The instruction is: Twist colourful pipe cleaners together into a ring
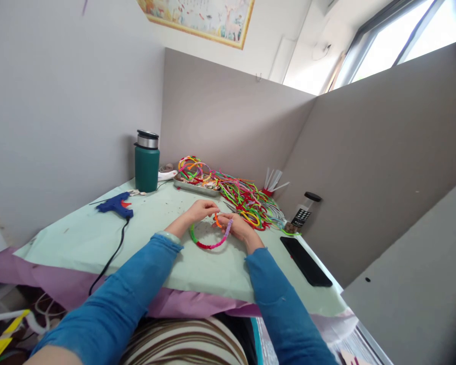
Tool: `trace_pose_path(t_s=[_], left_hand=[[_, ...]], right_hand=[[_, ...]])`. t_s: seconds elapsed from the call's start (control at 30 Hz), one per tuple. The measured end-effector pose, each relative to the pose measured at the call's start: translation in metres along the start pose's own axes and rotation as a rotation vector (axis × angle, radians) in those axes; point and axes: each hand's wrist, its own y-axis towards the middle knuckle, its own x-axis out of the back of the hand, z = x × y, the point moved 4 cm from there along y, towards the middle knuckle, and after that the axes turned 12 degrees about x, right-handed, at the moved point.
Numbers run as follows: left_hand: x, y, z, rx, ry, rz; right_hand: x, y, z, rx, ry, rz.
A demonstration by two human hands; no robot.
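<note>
A colourful headband (212, 247), wrapped in fuzzy green, red, pink and lilac pipe cleaner, is held up over the table as a curved loop. My right hand (240, 227) is closed around its lilac side. My left hand (202, 209) has its fingertips pinched together at the top of a short orange pipe cleaner (217, 220), right by the right fingers. The exact contact between the fingertips is too small to make out. Behind my right hand lie scissors (230, 207), partly hidden by a heap of multicoloured pipe cleaners (247, 198).
A blue glue gun (116, 204) with a black cord lies left. A green bottle (146, 165) stands behind it. At the back, a metal tray (197, 188) holds coloured pieces. A black phone (306, 261) and a clear bottle (302, 213) are right. Grey partitions (231, 111) enclose the table.
</note>
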Motion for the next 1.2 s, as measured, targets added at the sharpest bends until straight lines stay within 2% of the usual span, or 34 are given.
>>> trace_pose_path(t_s=[0.23, 0.43, 0.63, 0.77, 0.9, 1.07, 1.2], left_hand=[[-0.001, 0.003, 0.004, -0.020, -0.027, 0.015], [-0.002, 0.000, 0.000, 0.022, -0.019, 0.024], [-0.001, -0.005, -0.004, 0.084, -0.009, -0.009], [-0.002, -0.006, -0.004, 0.102, -0.012, 0.025], [-0.004, -0.004, -0.003, 0.078, -0.061, 0.068], [-0.008, -0.004, 0.001, 0.146, -0.038, 0.103], [-0.010, -0.007, 0.001, 0.189, -0.035, 0.146]], right_hand=[[-0.009, -0.003, 0.006, 0.007, 0.008, 0.058], [-0.009, -0.002, 0.003, 0.052, -0.046, 0.070], [0.010, 0.004, -0.002, 0.124, -0.194, -0.155], [0.021, 0.006, -0.002, 0.197, -0.291, -0.259], [0.027, 0.006, 0.003, 0.234, -0.379, -0.319], [0.030, 0.003, 0.012, 0.288, -0.389, -0.395], [0.028, 0.001, 0.015, 0.317, -0.361, -0.385]])
